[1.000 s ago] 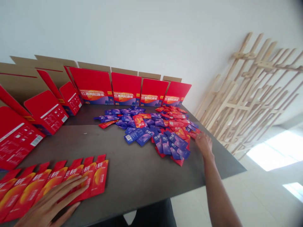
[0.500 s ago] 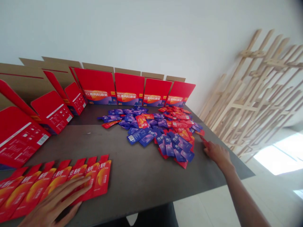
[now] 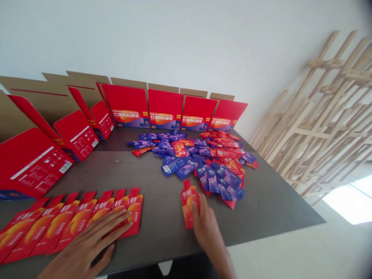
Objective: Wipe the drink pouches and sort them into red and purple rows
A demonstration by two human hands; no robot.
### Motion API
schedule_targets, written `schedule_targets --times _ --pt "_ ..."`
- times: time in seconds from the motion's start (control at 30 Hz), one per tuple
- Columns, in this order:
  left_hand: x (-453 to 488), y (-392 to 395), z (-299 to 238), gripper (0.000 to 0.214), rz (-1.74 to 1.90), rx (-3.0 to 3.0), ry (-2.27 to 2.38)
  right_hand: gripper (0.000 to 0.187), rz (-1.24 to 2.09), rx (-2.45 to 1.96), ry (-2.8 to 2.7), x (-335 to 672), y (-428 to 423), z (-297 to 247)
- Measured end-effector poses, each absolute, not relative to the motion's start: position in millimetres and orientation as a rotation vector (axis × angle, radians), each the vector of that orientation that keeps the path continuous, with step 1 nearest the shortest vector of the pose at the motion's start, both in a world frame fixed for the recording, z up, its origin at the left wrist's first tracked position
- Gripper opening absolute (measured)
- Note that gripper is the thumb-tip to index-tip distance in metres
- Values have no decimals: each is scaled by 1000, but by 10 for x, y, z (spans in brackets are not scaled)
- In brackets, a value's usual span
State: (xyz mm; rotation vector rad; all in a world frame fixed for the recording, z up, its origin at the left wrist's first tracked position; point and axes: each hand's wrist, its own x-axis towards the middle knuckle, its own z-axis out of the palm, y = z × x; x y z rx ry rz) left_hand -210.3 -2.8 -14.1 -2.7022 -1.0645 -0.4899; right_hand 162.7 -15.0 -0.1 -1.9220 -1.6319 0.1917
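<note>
Fingers (image 3: 203,204) of our right hand (image 3: 208,228) pinch a red packet (image 3: 187,207), now past the heap (image 3: 200,153), closer to our packet row (image 3: 65,224); our left hand (image 3: 88,242) rests there, loose.

From my remote station I recorded red sachets (image 3: 78,223) with yellow-orange motifs and white lettering; blue-violet sachets (image 3: 187,168) with paler purple motifs, likewise lettered in white; red cartons (image 3: 165,101) with orange-and-blue lower panels and brown inner flaps (image 3: 29,84); a dark grey surface (image 3: 162,201); a pale wall (image 3: 186,42); light tan wooden frames (image 3: 312,133).
</note>
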Motion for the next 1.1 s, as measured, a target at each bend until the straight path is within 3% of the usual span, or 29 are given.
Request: schedule_targets --times 0.07,0.27,0.53,0.7,0.87,1.1 --pt "-2064 -25 -118 67 -517 -2681 -1029 42 273 -1898 -1721 1167 -13 12" --pt "-2094 -23 -193 68 -512 -2646 -997 36 71 -1999 -1749 426 128 32" --pt "-2095 -14 -229 67 -565 -2665 -1029 69 169 -1905 -1864 42 -12 -220" --pt "-2122 -8 -257 69 -566 -2673 -1019 67 191 -1908 -1898 21 -39 -195" --pt "-2133 2 -264 68 -558 -2665 -997 50 115 -1947 -1661 821 84 132" --pt "-2159 -3 -300 69 -503 -2665 -1038 49 -228 -2303 -1398 3447 774 456"
